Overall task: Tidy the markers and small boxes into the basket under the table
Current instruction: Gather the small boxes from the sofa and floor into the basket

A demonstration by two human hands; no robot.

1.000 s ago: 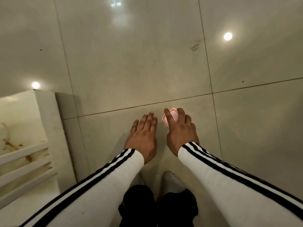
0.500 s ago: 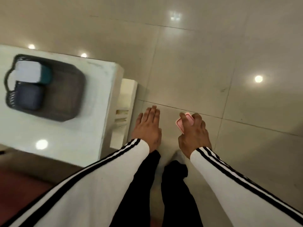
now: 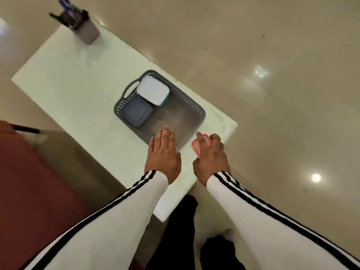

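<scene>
Boxes: three – white-lidded box, grey box, pink box; basket: one; pen cup: one.

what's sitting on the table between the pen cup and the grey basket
Nothing: in the head view the white table is bare between the pen cup and the grey basket.

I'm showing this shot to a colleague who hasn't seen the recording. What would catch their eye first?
Probably the grey basket on the white table, with a white-lidded box and a grey-blue box packed into its far-left end. Next, the right hand gripping a pink box by the basket's near corner, the left hand flat and empty beside it. A cup of markers stands on the table's far corner.
</scene>
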